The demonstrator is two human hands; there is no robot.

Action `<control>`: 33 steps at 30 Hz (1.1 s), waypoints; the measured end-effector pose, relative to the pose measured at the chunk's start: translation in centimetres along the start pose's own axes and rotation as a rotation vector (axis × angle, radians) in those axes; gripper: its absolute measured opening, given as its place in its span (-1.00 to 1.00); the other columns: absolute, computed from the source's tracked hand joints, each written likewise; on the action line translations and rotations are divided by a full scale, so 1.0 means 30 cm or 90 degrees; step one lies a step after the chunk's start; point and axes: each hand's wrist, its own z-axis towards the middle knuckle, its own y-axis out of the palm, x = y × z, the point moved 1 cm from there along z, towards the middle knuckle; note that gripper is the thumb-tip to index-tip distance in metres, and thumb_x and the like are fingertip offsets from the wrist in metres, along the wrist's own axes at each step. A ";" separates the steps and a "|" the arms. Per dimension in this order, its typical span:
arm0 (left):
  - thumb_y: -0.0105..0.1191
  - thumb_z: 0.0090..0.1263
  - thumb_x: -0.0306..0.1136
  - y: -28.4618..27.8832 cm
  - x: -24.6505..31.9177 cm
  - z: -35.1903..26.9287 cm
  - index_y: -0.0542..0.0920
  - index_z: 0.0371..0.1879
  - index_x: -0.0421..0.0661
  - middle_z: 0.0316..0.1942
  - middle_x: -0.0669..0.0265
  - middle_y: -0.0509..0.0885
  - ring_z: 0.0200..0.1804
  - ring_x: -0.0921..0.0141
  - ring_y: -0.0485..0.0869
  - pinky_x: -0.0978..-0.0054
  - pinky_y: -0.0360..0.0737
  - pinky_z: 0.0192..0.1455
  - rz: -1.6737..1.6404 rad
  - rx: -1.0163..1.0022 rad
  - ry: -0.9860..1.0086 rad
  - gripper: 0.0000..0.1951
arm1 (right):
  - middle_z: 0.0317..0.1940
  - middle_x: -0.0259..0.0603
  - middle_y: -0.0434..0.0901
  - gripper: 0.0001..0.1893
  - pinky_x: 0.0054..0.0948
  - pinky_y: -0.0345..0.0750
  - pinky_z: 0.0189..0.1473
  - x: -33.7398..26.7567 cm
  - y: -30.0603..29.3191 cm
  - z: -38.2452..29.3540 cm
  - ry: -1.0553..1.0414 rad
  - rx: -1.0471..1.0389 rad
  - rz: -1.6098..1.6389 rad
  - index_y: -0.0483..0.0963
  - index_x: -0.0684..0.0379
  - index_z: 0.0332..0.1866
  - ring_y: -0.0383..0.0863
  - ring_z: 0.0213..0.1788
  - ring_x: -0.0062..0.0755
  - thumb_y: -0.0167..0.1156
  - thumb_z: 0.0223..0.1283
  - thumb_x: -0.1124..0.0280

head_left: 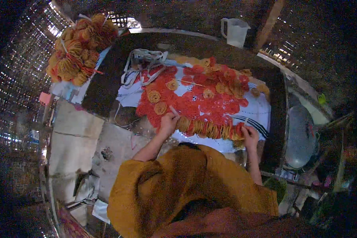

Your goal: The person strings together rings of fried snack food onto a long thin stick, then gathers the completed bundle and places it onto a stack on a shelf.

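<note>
A row of thin coiled yellow-orange discs (208, 128), with a few red ones, stretches between my hands, packed edge to edge like a string. My left hand (167, 122) grips its left end, a pale strip tip sticking up at the fingers. At the other end, my right hand (250, 137) pinches by a red disc (239, 128); another short white tip (246, 120) shows above it. Beneath and beyond lie many loose red lacy discs (193, 102) and scattered yellow ones (154, 96), spread on a white cloth with dark stripes (257, 104).
Pale flat strips (144, 70) lie tangled at the cloth's far left corner. Tied bundles of orange discs (77, 50) are heaped at the upper left. A translucent plastic jug (236, 31) stands at the back. To the right is a grey oval basin-like object (300, 136).
</note>
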 end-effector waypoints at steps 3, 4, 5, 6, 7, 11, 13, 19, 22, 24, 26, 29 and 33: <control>0.05 0.06 -0.23 -0.046 0.097 0.008 0.58 -0.50 -0.17 -0.51 0.09 0.56 -0.40 0.18 0.55 0.34 0.45 -0.35 -0.094 0.022 0.057 -0.77 | -0.50 -0.30 0.49 -0.89 -0.64 0.37 -0.34 -0.069 -0.047 -0.025 -0.024 0.059 0.031 0.46 0.32 -0.45 0.43 -0.43 -0.62 0.14 -0.06 0.48; 0.05 0.06 -0.25 -0.083 0.143 0.009 0.58 -0.50 -0.17 -0.50 0.11 0.56 -0.39 0.20 0.55 0.36 0.46 -0.34 -0.181 0.004 0.062 -0.78 | -0.54 -0.32 0.47 -0.91 -0.65 0.35 -0.38 -0.133 -0.061 -0.031 -0.001 0.076 0.088 0.46 0.32 -0.47 0.40 -0.47 -0.63 0.14 -0.08 0.50; 0.05 0.06 -0.25 -0.095 0.169 0.018 0.58 -0.50 -0.17 -0.50 0.11 0.56 -0.39 0.20 0.55 0.36 0.46 -0.34 -0.187 0.002 0.070 -0.78 | -0.54 -0.32 0.47 -0.91 -0.65 0.35 -0.38 -0.197 -0.085 -0.035 -0.003 0.084 0.083 0.46 0.32 -0.47 0.40 -0.47 -0.63 0.14 -0.08 0.50; 0.06 0.06 -0.27 -0.112 0.192 0.024 0.58 -0.50 -0.18 -0.49 0.12 0.57 -0.38 0.22 0.55 0.39 0.46 -0.33 -0.153 0.010 0.116 -0.79 | -0.54 -0.27 0.48 -0.89 -0.59 0.37 -0.34 -0.267 -0.105 -0.039 -0.024 0.047 0.113 0.48 0.29 -0.46 0.43 -0.44 -0.54 0.16 -0.11 0.48; 0.06 0.05 -0.28 -0.137 0.220 0.032 0.58 -0.49 -0.18 -0.47 0.13 0.57 -0.37 0.25 0.56 0.41 0.46 -0.32 -0.117 0.018 0.161 -0.80 | -0.53 -0.23 0.50 -0.88 -0.53 0.38 -0.30 -0.336 -0.121 -0.040 -0.045 0.010 0.143 0.49 0.27 -0.46 0.47 -0.41 -0.45 0.19 -0.14 0.46; 0.11 0.01 -0.29 -0.207 0.366 0.080 0.59 -0.46 -0.15 -0.48 0.16 0.58 -0.38 0.25 0.56 0.44 0.47 -0.30 -0.218 0.018 0.161 -0.81 | -0.53 -0.21 0.50 -0.89 -0.51 0.37 -0.30 -0.461 -0.138 -0.015 -0.164 -0.019 0.067 0.50 0.23 -0.47 0.47 -0.41 -0.37 0.19 -0.17 0.46; 0.12 0.00 -0.28 -0.200 0.427 0.087 0.60 -0.47 -0.12 -0.47 0.19 0.59 -0.39 0.26 0.56 0.45 0.47 -0.29 -0.208 -0.037 0.170 -0.81 | -0.52 -0.19 0.50 -0.89 -0.48 0.38 -0.28 -0.483 -0.119 -0.017 -0.198 -0.035 0.039 0.50 0.21 -0.48 0.48 -0.40 -0.32 0.20 -0.17 0.45; 0.10 -0.02 -0.25 -0.032 0.441 0.115 0.61 -0.49 0.03 -0.53 0.35 0.58 -0.39 0.33 0.51 0.38 0.39 -0.26 -0.019 -0.123 0.468 -0.86 | -0.40 -0.18 0.50 -0.89 -0.41 0.38 -0.22 -0.446 0.032 -0.019 -0.397 -0.063 -0.120 0.51 0.17 -0.50 0.46 -0.28 -0.30 0.21 -0.20 0.42; 0.08 -0.01 -0.23 0.003 0.445 0.076 0.60 -0.52 0.06 -0.57 0.40 0.55 -0.37 0.35 0.47 0.34 0.34 -0.27 0.007 -0.140 0.518 -0.88 | -0.29 -0.17 0.47 -0.88 -0.38 0.38 -0.17 -0.489 0.082 -0.026 -0.423 -0.038 -0.080 0.51 0.18 -0.49 0.44 -0.22 -0.29 0.21 -0.21 0.40; 0.07 -0.02 -0.19 0.018 0.438 0.060 0.57 -0.54 0.05 -0.55 0.43 0.53 -0.34 0.35 0.42 0.32 0.30 -0.27 0.051 -0.114 0.562 -0.86 | -0.19 -0.14 0.44 -0.84 -0.33 0.37 -0.10 -0.530 0.088 -0.033 -0.348 -0.043 0.057 0.52 0.16 -0.47 0.43 -0.17 -0.21 0.20 -0.23 0.36; 0.06 -0.01 -0.19 0.037 0.418 0.066 0.57 -0.53 0.06 -0.53 0.43 0.54 -0.33 0.35 0.42 0.32 0.29 -0.27 0.053 -0.121 0.566 -0.85 | -0.22 -0.16 0.46 -0.85 -0.36 0.39 -0.14 -0.505 0.100 -0.019 -0.378 -0.034 0.026 0.53 0.15 -0.46 0.45 -0.21 -0.23 0.20 -0.22 0.37; 0.05 0.00 -0.18 0.037 0.420 0.065 0.57 -0.52 0.07 -0.50 0.43 0.54 -0.31 0.35 0.41 0.30 0.28 -0.26 0.050 -0.150 0.568 -0.86 | -0.31 -0.18 0.49 -0.86 -0.41 0.43 -0.25 -0.487 0.107 -0.020 -0.367 -0.033 -0.014 0.54 0.15 -0.46 0.48 -0.32 -0.27 0.21 -0.21 0.38; 0.04 0.02 -0.20 0.034 0.423 0.059 0.56 -0.52 0.04 -0.49 0.42 0.53 -0.30 0.34 0.41 0.28 0.26 -0.24 0.027 -0.158 0.565 -0.85 | -0.51 -0.20 0.52 -0.88 -0.44 0.44 -0.40 -0.477 0.120 -0.024 -0.328 -0.005 0.005 0.53 0.19 -0.48 0.51 -0.47 -0.29 0.20 -0.18 0.40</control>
